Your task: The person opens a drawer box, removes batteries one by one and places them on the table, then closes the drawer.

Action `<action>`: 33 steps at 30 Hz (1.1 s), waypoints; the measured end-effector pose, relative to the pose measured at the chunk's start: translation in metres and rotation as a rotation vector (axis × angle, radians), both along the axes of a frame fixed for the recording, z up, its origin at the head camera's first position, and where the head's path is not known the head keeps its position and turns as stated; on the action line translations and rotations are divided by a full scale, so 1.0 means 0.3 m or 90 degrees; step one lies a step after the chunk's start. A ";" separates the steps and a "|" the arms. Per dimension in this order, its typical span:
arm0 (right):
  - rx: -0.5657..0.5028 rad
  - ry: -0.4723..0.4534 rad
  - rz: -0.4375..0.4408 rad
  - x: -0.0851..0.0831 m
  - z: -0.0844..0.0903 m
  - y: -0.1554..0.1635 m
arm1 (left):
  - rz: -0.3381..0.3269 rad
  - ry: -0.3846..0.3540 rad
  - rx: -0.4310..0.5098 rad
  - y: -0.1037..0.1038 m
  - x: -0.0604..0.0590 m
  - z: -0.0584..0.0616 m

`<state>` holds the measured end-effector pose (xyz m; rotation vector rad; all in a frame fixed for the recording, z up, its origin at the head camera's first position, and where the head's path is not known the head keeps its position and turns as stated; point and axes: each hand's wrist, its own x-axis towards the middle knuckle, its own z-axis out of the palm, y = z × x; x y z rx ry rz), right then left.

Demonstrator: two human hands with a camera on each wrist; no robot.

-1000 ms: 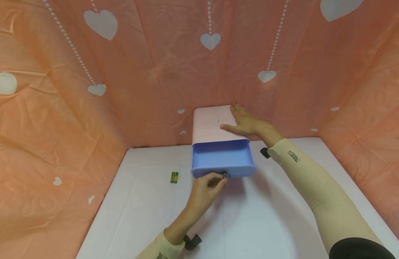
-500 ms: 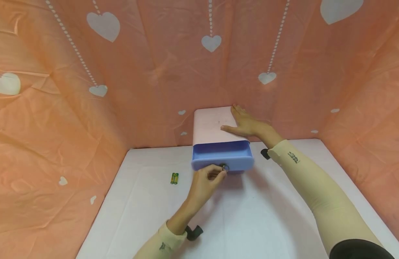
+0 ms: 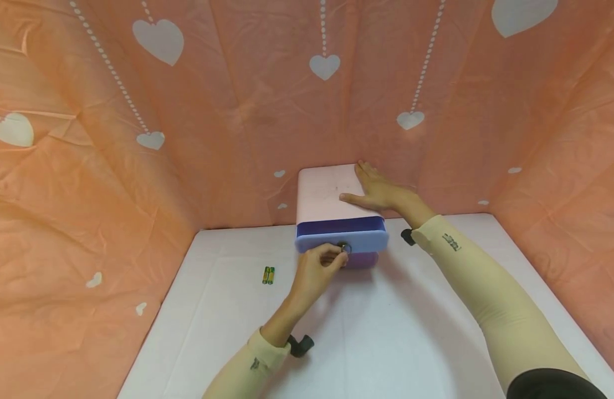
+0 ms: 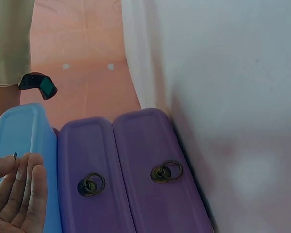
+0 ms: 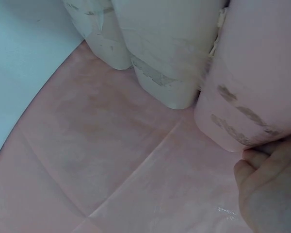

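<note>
A small drawer cabinet (image 3: pixel 319 194) with a pink top stands against the back wall in the head view. Its top blue drawer (image 3: pixel 369 242) is pulled partly out, and a narrow strip of its inside shows. My left hand (image 3: pixel 314 271) pinches the metal ring pull (image 3: pixel 346 248) on that drawer between thumb and fingers. Spread over the right side of the pink top, my right hand (image 3: pixel 379 189) holds against the cabinet. Two purple drawers (image 4: pixel 89 150) with bronze rings, both pushed in, lie beside the blue one in the left wrist view.
Two green-and-yellow batteries (image 3: pixel 269 275) lie side by side on the white table (image 3: pixel 227 332), left of the cabinet. An orange cloth with white hearts (image 3: pixel 247 111) hangs behind and along both sides. The right wrist view shows the cabinet's scuffed pink side (image 5: pixel 262 68).
The blue drawer has slid inward, away from me, with my left hand moving along on its ring. Purple now shows below its front. My right hand has stayed in place.
</note>
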<state>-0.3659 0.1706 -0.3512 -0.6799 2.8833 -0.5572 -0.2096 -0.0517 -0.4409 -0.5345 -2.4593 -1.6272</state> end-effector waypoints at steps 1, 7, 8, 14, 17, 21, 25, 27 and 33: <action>0.001 0.000 -0.001 0.000 0.000 0.000 | 0.001 -0.001 0.001 0.001 -0.005 0.000; 0.003 -0.002 -0.006 0.002 0.002 -0.002 | 0.000 -0.010 0.008 0.003 -0.032 0.004; 0.002 -0.002 -0.006 0.002 0.003 -0.002 | 0.001 -0.009 0.004 0.003 -0.036 0.005; 0.000 -0.003 -0.003 0.003 0.006 -0.004 | 0.010 0.005 -0.023 0.001 -0.057 0.009; 0.001 -0.002 -0.002 0.003 0.007 -0.003 | 0.008 0.011 -0.022 0.001 -0.068 0.010; 0.001 0.000 0.001 0.001 0.006 -0.002 | 0.008 0.018 -0.018 0.003 -0.085 0.009; -0.001 0.001 0.003 0.002 0.007 -0.004 | 0.009 0.019 -0.016 0.004 -0.097 0.007; -0.003 0.000 0.006 0.003 0.008 -0.005 | 0.009 0.018 -0.015 0.005 -0.101 0.005; -0.003 -0.002 0.014 -0.001 0.008 -0.005 | 0.012 0.018 -0.013 0.009 -0.114 0.006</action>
